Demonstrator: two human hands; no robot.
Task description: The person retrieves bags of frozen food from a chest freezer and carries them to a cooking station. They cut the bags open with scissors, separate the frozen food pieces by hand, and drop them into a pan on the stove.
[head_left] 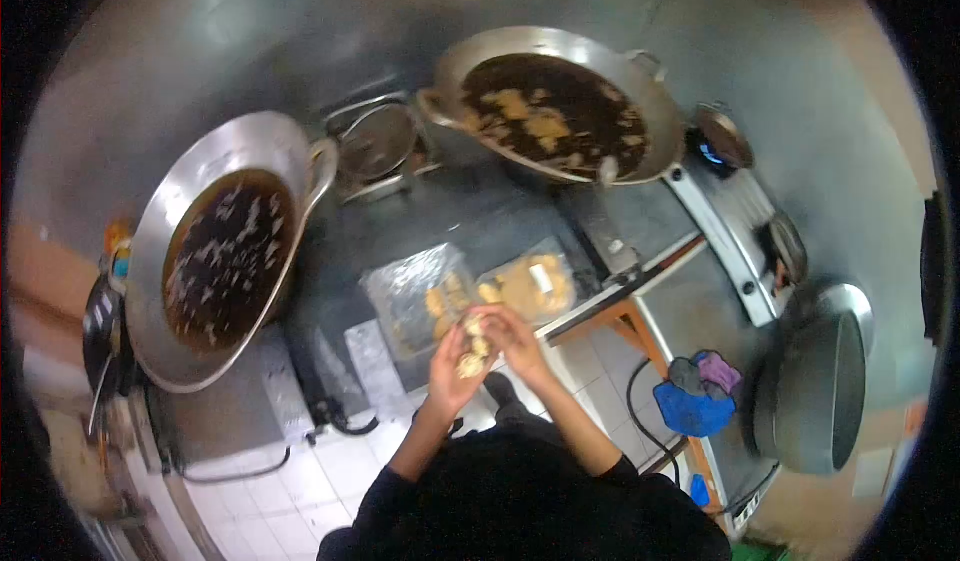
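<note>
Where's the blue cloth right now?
In the head view, the blue cloth is on the person's right, just left of the big grey pan, with grey and purple cloths bunched at its top.

Pale yellow, lumpy food (473, 349) resting in our cupped left hand (455, 366), an uneven, elongated clump, its far end beneath the fingers of our right hand (512, 339), raised near the clear plastic bag (405, 286), finer texture too blurred for us to tell
</note>
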